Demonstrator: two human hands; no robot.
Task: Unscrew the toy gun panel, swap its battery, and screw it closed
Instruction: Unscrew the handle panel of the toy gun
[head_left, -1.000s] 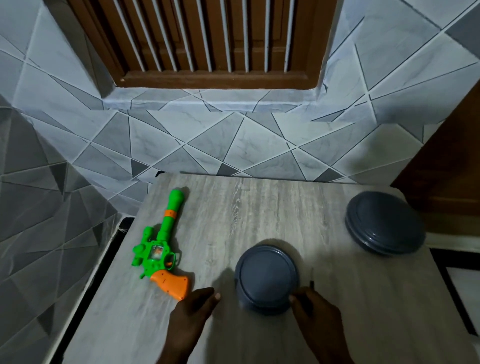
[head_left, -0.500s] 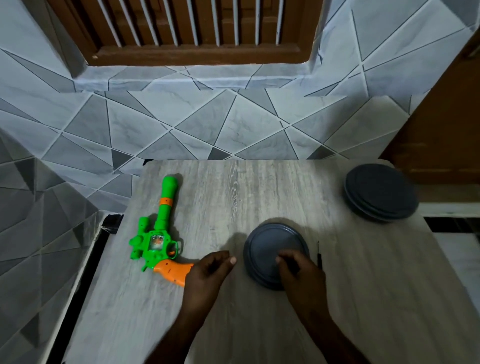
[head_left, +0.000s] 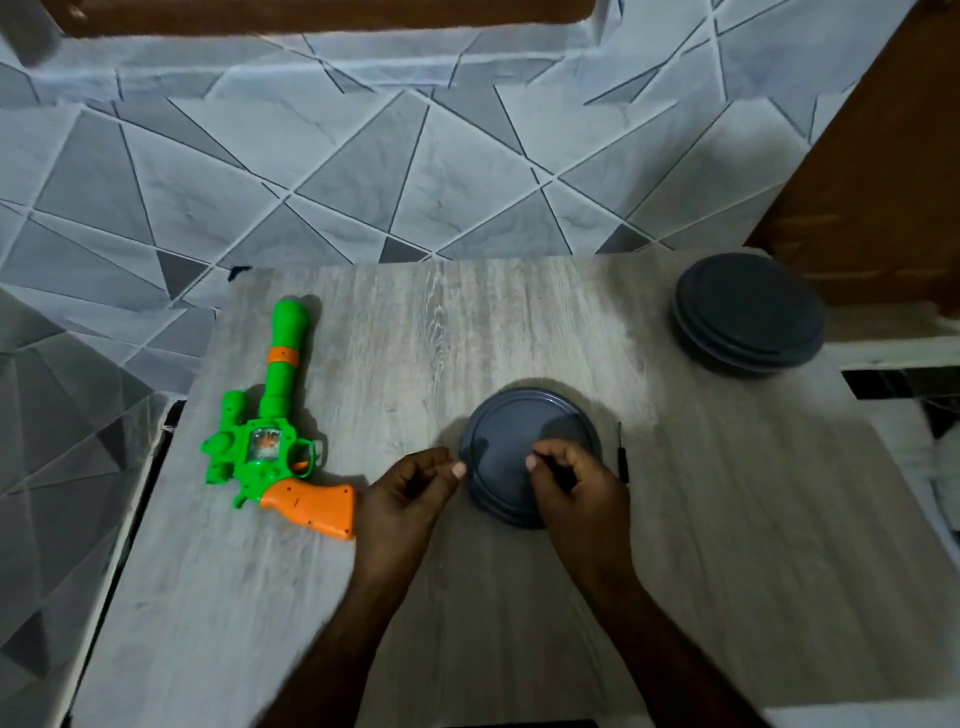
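Both hands are near the middle of the table (head_left: 519, 322), a little apart. The left hand (head_left: 410, 488) has its fingers curled, with nothing visible between them, and its thumb tip is at the rim of the round grey container (head_left: 519, 431). The right hand (head_left: 576, 483) lies over the near right part of this container with its fingers bent; I cannot tell if it pinches something.

The toy gun (head_left: 275, 431) lies flat on the left side of the table, barrel pointing far, orange grip (head_left: 311, 501) near and just beside the left hand. It looks like hollow moulded plastic, so I judge it light, stiff and rather smooth. The best place to hold is probably the orange grip or the thick green body, not the long barrel, which would act as a lever. Small dots on the grip may be screw holes.

A thin black screwdriver (head_left: 622, 452) lies just right of the container; it may roll easily. Another grey round stack (head_left: 748, 312) sits at the far right.

I can read no brand or writing; the small picture on the gun body is too small to read.
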